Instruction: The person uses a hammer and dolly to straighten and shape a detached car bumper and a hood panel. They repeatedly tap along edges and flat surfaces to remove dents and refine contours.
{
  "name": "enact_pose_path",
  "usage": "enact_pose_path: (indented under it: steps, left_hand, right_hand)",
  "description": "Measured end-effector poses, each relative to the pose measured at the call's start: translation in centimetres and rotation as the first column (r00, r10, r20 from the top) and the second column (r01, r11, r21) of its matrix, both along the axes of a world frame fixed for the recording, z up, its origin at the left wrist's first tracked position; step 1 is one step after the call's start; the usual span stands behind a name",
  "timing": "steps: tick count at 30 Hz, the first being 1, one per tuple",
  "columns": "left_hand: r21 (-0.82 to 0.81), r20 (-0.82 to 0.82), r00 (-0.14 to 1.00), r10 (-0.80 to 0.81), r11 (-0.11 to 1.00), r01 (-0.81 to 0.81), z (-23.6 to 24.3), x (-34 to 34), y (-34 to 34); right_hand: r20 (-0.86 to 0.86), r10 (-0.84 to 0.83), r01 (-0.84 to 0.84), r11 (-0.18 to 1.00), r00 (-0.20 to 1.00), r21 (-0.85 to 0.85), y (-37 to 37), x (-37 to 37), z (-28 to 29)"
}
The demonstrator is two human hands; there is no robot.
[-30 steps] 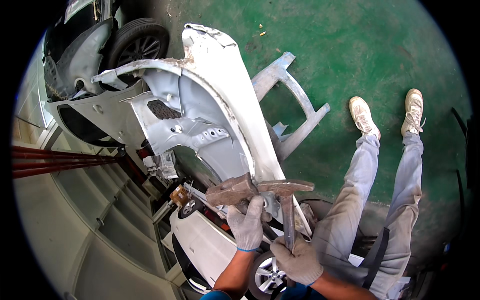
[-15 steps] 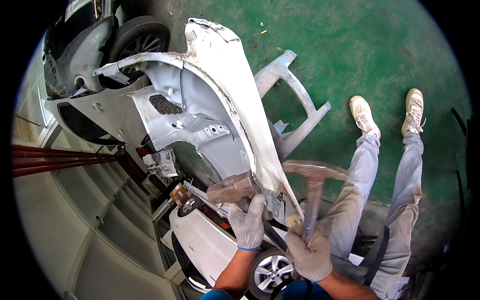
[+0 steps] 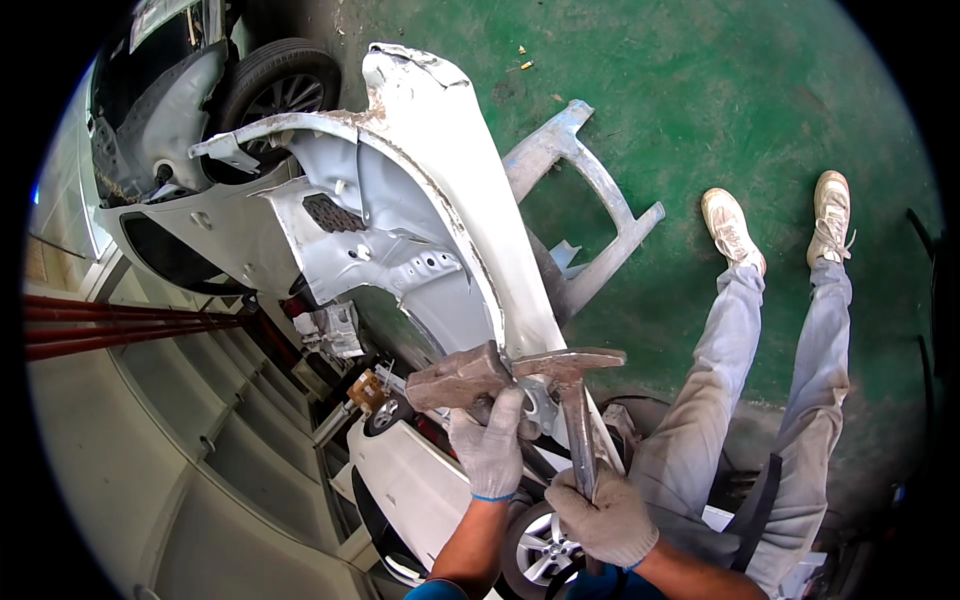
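In a white knitted glove, my left hand (image 3: 486,445) is closed around a rusty sledgehammer (image 3: 455,380), gripping it just below its block head. The head lies against the near end of a white car body panel (image 3: 475,165) with a curved wheel arch and a grey inner liner. My gloved right hand (image 3: 603,520) is wrapped around the handle of a slim metal body hammer (image 3: 579,430). Its long head reaches across the panel's near edge, right beside the sledgehammer. Whether the body hammer touches the metal cannot be told.
A grey panel frame (image 3: 600,190) lies on the green floor (image 3: 720,90) beyond the white panel. Legs in grey trousers (image 3: 720,340) stretch out at right. A dismantled car (image 3: 190,215) stands at far left, and a white car (image 3: 410,480) is below left.
My right hand has swung the body hammer to the left, bringing its head to the panel edge beside the sledgehammer. My left hand and the sledgehammer have shifted slightly left.
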State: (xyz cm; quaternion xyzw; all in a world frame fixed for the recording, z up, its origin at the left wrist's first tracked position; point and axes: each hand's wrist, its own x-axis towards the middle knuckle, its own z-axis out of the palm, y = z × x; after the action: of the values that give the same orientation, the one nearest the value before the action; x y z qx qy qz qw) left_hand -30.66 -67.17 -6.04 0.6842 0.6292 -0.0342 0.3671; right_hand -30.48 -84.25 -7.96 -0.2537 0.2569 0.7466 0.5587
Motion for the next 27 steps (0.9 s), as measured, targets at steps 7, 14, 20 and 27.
enact_pose_path:
  steps: [7,14,20,27]
  left_hand:
    - [-0.014,-0.038,0.998,-0.043,0.999,0.043,0.4,0.6,0.8]
    - [-0.041,-0.087,0.996,-0.035,0.999,0.032,0.6,0.9,0.9]
    - [-0.066,-0.014,1.000,-0.019,0.998,0.018,1.2,0.9,1.4]
    - [-0.055,-0.064,0.998,-0.026,0.998,0.022,0.2,1.2,0.8]
  right_hand:
    - [0.052,-0.077,0.082,0.993,0.996,-0.088,-0.8,2.2,-1.2]
    - [-0.090,-0.324,0.295,0.924,0.942,-0.245,-0.2,3.3,0.0]
    - [0.059,0.033,-0.041,0.990,0.998,0.138,-0.9,3.4,-1.7]
    - [-0.103,-0.388,0.320,0.861,0.916,-0.395,-1.1,6.0,-2.0]
